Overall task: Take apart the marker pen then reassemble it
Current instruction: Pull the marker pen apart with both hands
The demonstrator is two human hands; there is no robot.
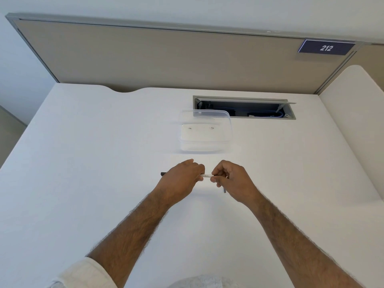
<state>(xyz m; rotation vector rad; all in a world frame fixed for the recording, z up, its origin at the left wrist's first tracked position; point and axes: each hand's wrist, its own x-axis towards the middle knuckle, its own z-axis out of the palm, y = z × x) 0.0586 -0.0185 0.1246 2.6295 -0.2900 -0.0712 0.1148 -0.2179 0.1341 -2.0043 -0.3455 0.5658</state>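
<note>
Two hands, left hand (180, 177) and right hand (233, 179), grip one marker pen (206, 175).

My white desk (83, 163) carries a clear plastic container (204, 132). It sits just in front of the open cable hatch (245, 107).

Bright, even light washes out the white desk (83, 163); soft shadows, wide-angle bending at edges.

The bench (83, 163) lies bare to the left, right and near side of both hands. Straight ahead a clear plastic container (204, 132) stands in the way, and behind it an open cable hatch (245, 107) (lid raised), then the partition panel (166, 59).
</note>
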